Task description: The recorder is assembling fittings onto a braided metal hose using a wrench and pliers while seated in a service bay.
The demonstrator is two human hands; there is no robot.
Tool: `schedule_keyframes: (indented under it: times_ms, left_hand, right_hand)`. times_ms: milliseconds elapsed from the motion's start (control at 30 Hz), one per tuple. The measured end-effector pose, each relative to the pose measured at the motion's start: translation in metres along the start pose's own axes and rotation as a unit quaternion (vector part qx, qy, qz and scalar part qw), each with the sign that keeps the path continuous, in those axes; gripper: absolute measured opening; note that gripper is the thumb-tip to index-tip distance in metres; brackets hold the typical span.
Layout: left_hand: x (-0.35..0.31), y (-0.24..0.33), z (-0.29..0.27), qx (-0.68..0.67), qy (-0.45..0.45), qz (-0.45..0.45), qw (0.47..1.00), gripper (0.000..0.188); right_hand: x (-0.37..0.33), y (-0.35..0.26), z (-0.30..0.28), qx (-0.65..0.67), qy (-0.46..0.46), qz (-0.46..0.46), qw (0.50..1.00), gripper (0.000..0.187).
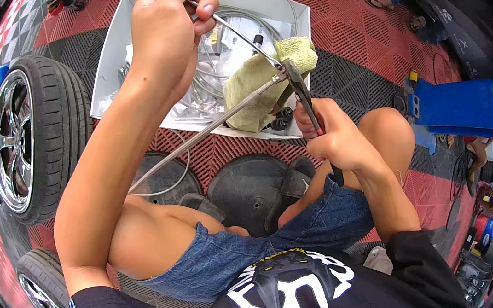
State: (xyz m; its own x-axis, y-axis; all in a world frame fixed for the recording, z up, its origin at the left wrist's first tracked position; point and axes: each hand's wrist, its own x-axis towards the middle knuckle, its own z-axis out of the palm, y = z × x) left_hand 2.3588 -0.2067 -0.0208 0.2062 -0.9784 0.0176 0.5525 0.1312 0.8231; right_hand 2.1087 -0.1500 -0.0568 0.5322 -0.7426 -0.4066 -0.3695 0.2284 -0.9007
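My left hand is closed around a long, slim metal tool that looks like a wrench. Its far end meets the fitting on a braided hose. My right hand grips dark-handled pliers with a bit of red on them, and their jaws are at the same fitting. From there the hose runs down left to my thigh. Just behind the fitting, a yellow-green cloth drapes over the near right corner of an open white box. My left wrist hides some of the box's contents.
Coiled hoses, plastic bags and small dark parts fill the box. A chrome wheel with a tyre stands close on my left, another wheel below it. Black round pads lie between my legs. A blue metal piece juts in at right.
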Motion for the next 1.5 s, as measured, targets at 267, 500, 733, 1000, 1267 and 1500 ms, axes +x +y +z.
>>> schedule_keyframes:
  times_ms: [267,500,733,1000,1267,1500]
  left_hand:
    - [0.017,-0.027,-0.021,-0.017,-0.026,-0.150,0.988,0.018]
    - [0.004,-0.032,0.001,0.034,0.072,-0.172,0.982,0.020]
    - [-0.001,-0.026,0.007,0.054,0.045,-0.098,0.993,0.018]
    - [-0.025,-0.010,0.023,0.045,0.001,0.037,0.998,0.007]
    - [-0.080,-0.039,0.046,0.367,-0.242,0.427,0.790,0.015]
    - [-0.094,-0.068,0.043,0.457,-0.372,0.529,0.611,0.025]
  right_hand:
    - [-0.007,-0.006,0.000,-0.017,0.005,-0.024,1.000,0.025]
    - [-0.007,-0.008,0.004,-0.021,0.007,-0.027,0.999,0.021]
    - [-0.012,-0.021,0.008,-0.048,0.028,0.029,0.998,0.022]
    - [-0.003,-0.006,0.003,-0.029,0.031,0.026,0.999,0.027]
    - [0.002,-0.048,0.012,0.032,0.092,0.147,0.984,0.027]
    - [-0.003,-0.029,-0.005,0.194,-0.007,0.075,0.978,0.018]
